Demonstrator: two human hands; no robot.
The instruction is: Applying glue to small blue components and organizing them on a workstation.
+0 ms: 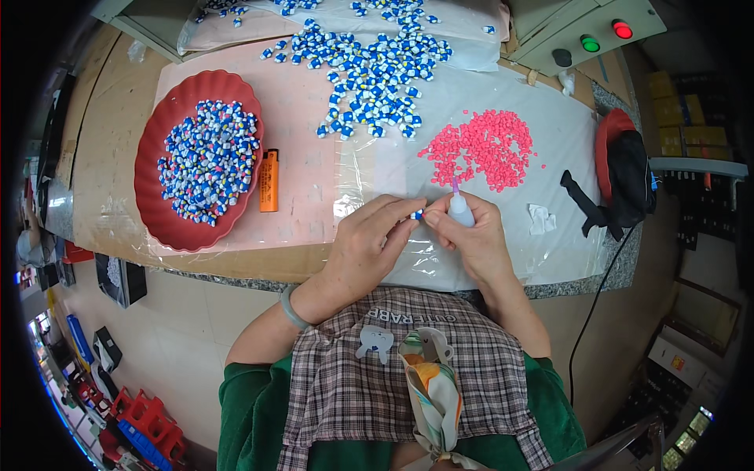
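Observation:
Between the thumb and fingers of my left hand (pixel 363 243) is a small blue-and-white piece (pixel 416 214). My right hand (pixel 483 242) is closed around a small white squeeze bottle (pixel 462 212), whose thin purple tip points away from me. My right thumb and fingertip come close beside the blue-and-white piece; whether they pinch something tiny too, I cannot tell. Just beyond the bottle lies a spread of tiny pink pieces (pixel 499 149) on white sheeting. Farther off, many more blue-and-white pieces (pixel 377 82) are heaped loosely.
At left stands a red scalloped bowl (pixel 148 184) full of blue-and-white pieces, with an orange lighter (pixel 269 180) beside it. A torn white scrap (pixel 541 220) lies right of my hand. Farther right are a black cloth item (pixel 628 177) and a red dish (pixel 611 129). A control box (pixel 597 35) stands behind.

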